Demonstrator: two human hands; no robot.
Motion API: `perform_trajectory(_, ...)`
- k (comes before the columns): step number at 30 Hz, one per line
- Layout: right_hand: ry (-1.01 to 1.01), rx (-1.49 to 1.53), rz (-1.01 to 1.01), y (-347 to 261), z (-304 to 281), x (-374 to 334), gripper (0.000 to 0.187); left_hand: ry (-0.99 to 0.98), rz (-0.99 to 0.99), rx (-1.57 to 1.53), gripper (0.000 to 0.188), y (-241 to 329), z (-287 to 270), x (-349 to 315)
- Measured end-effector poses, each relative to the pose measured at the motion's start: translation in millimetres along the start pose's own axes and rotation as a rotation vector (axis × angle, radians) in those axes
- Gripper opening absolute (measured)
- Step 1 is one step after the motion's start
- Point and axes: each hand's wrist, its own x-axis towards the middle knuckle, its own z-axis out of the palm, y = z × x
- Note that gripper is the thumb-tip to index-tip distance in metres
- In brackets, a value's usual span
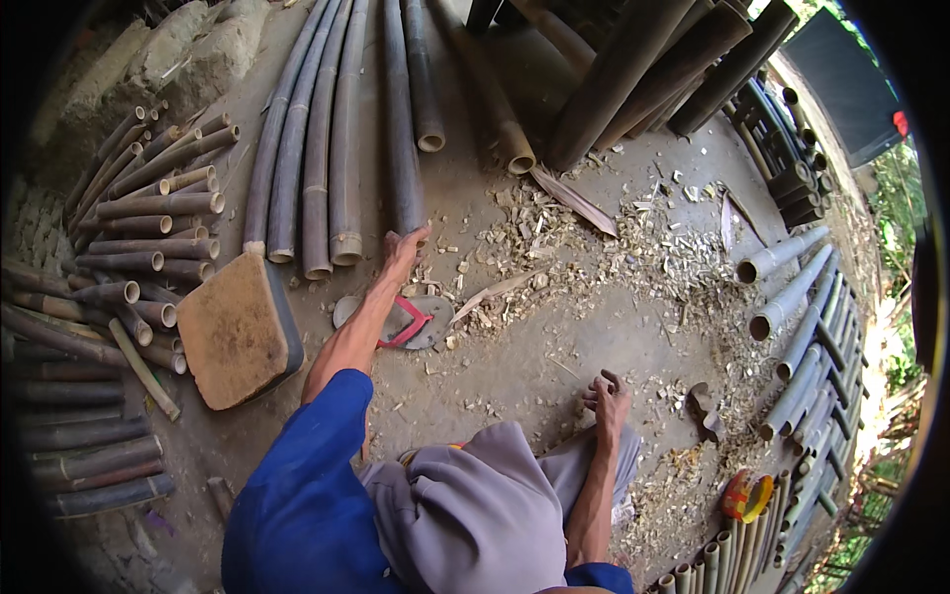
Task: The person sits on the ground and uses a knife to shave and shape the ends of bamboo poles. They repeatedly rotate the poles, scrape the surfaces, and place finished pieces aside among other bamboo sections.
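My left hand (404,253) reaches forward and is closed round the near end of a dark bamboo pole (400,148), which lies on the ground pointing away from me. Its fingers partly cover the pole's end. Just below that wrist lies a grey flip-flop (431,325) with a red strap. Over by my right knee, my right hand (608,397) hangs with loosely bent, parted fingers and nothing visible in it. Left of the held pole several long bamboo poles (315,178) lie side by side.
A square block with a tan top (233,332) stands at left, beside stacked short bamboo pieces (163,203). Bamboo chips (594,262) litter the ground. Thick bamboo poles (633,79) rise at the back. More cut bamboo (792,257) and a red-yellow ring (749,497) are at right.
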Motion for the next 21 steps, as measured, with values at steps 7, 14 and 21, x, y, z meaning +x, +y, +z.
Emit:
perform_trajectory(7, 0.016, -0.002, 0.001, 3, -4, 4, 0.036, 0.025, 0.144, 0.022, 0.066, 82, -26, -46)
perform_trajectory(14, 0.035, -0.004, 0.022, 2, -7, 4, 0.037, -0.215, -0.009, -0.249, 0.038, 120, -39, -60)
perform_trajectory(21, 0.020, -0.030, 0.020, 0, 2, 2, 0.037, -0.216, 0.000, -0.177, 0.034, 77, -48, -47)
